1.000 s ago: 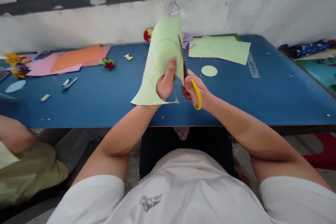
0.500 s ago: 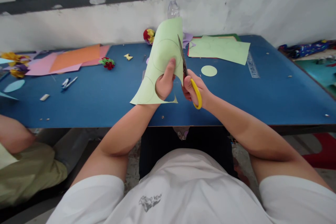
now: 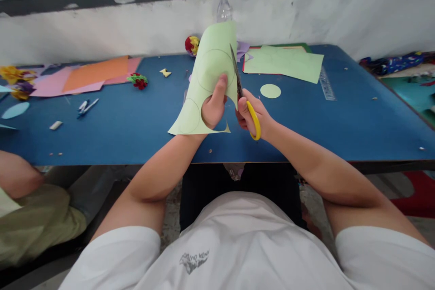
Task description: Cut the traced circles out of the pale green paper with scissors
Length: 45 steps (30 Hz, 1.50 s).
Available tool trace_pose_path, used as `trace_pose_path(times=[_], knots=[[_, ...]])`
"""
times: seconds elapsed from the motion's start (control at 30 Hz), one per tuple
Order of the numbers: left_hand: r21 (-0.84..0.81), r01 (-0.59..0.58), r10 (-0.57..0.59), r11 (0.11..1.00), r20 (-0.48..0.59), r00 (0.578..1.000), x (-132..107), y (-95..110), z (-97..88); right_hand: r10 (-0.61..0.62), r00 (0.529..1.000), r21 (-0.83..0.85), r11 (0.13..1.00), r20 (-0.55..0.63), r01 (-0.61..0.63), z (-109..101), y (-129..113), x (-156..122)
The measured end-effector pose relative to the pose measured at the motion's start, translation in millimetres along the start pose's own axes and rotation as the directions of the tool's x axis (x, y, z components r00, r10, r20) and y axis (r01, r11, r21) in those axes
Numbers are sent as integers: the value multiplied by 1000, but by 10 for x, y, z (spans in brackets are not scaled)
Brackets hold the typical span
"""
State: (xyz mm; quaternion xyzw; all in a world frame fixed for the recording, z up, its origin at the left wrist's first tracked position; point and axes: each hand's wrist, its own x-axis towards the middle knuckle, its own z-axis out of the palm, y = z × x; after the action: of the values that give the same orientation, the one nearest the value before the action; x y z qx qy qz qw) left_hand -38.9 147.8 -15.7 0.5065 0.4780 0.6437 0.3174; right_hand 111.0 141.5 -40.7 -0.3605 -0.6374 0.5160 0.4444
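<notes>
Rough white wall (image 3: pixel 102 31) stands behind a smooth blue table (image 3: pixel 152 131), and a bendy green sheet (image 3: pixel 214 65) is held up over the table. Both arms reach out with bent elbows and come close together at the green sheet. The left hand (image 3: pixel 214 106) comes up from under it and pinches it, with the thumb on the front and the other fingers hidden behind. Part of this hand shows through a round cut-out. The right hand (image 3: pixel 256 108), just right of the sheet, is curled around the yellow handle of the scissors (image 3: pixel 238 81). Their thin, dark blades point up and away by the sheet's right edge. Round, thin lines are drawn on the sheet. Right of it lie a flat, pale green circle (image 3: pixel 270 91), some stacked paper (image 3: pixel 283 64) and a clear ruler (image 3: pixel 326 85). Left of it are a ruffly red and green flower (image 3: pixel 138 81), orange paper (image 3: pixel 98 74) and a little white eraser (image 3: pixel 56 125). Behind it stands a see-through plastic bottle (image 3: pixel 223 9) with a white cap.
</notes>
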Motion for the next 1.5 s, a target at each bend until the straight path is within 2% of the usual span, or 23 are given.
trace_pose_path(times=[0.3, 0.63, 0.87, 1.03, 1.2, 1.37, 1.5], knots=[[-22, 11, -11, 1000, 1, 1000, -1, 85, -32, 0, 1000, -70, 998, 16, 1, -26, -78, -2], [18, 43, -42, 999, -51, 998, -38, 155, 3, -10, 1000, -93, 996, 15, 11, -32, -76, 15], [-9, 30, -30, 1000, 16, 999, 34, 62, -68, -16, 1000, -117, 993, 4, 17, -34, -90, 11], [23, 49, -49, 999, 1, 999, 29, 58, -73, -22, 1000, -112, 994, -5, 21, -33, -80, 4], [-56, 56, -59, 997, -45, 997, -5, 107, -25, -34, 999, -116, 993, -7, 33, -38, -75, 10], [-62, 40, -38, 997, 34, 999, 29, 61, -65, -38, 999, -127, 991, -7, 37, -47, -76, 9], [-70, 47, -46, 996, 20, 999, 47, 21, -86, -56, 998, -125, 991, -16, 54, -43, -69, 0]])
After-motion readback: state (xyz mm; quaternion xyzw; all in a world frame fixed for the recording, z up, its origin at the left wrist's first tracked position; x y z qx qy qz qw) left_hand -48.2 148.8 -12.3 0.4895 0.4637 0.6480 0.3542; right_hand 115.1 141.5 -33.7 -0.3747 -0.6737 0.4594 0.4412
